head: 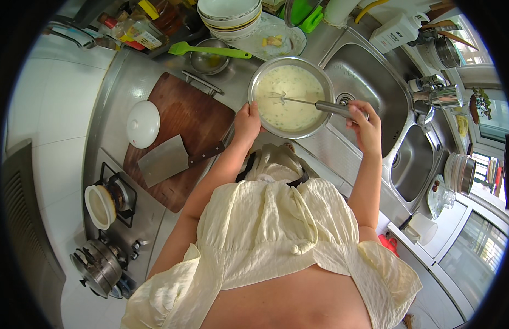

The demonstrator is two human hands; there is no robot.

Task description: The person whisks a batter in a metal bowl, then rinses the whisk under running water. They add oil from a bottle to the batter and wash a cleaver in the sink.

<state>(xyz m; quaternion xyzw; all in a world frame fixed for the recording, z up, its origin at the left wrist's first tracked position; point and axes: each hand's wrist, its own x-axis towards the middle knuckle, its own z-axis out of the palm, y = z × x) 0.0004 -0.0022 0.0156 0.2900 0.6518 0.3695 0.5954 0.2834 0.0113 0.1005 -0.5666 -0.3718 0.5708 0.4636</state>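
Note:
A stainless steel mixing bowl [328,110] is held up before me, near the counter's front edge and beside the sink. My left hand [247,121] grips its rim on the left side, thumb on top and fingers partly hidden beneath. Pale yellow batter [291,78] with green flecks fills much of the bowl. In my right hand [366,127] is the metal handle of a whisk [330,107]. The whisk's wire head lies in the batter near the bowl's middle, and its shaft crosses the right rim.
A cleaver [166,160] lies on a wooden cutting board [188,107], with a white lid [143,124] at its left edge. A green silicone brush [213,51] rests across a small metal bowl [208,66]. Behind stand stacked bowls [230,24]. The double sink [361,66] is at right.

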